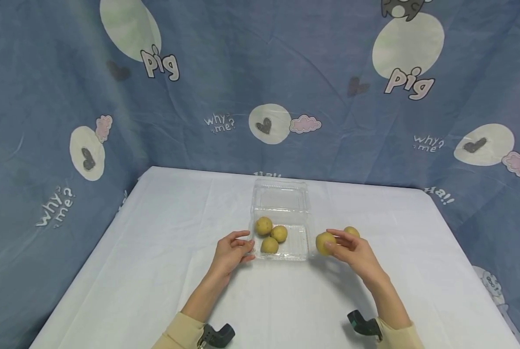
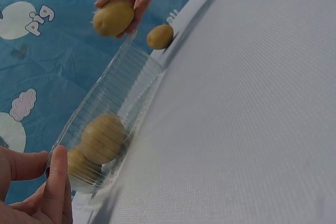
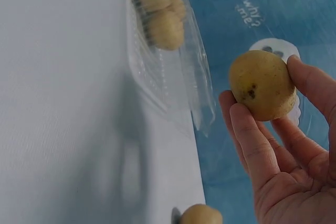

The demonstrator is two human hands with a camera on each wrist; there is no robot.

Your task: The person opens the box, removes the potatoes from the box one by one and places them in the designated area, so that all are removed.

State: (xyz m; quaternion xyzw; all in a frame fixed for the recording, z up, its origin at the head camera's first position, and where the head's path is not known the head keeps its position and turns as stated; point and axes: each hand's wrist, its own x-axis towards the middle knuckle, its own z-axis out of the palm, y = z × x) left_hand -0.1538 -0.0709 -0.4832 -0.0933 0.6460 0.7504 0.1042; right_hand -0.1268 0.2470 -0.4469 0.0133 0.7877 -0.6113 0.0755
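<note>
Near the middle of the table lies a clear plastic clamshell box (image 1: 298,242), its lid (image 1: 282,196) folded back away from me. Three round yellow fruits (image 1: 263,226) sit in its left part. My left hand (image 1: 233,253) pinches the box's left rim between thumb and fingers, seen closely in the left wrist view. Just off the box's right side, my right hand (image 1: 356,252) holds another round yellow fruit (image 3: 262,85) by thumb and fingertips, raised above the table. Small dark spots mark that fruit's skin. Behind the right hand, one more yellow fruit (image 1: 351,231) rests on the table, partly hidden in the head view.
A white cloth (image 1: 155,232) covers the table. A blue printed curtain (image 1: 225,58) hangs behind it and along the sides. Dark wrist mounts (image 1: 218,335) are strapped at both sleeves.
</note>
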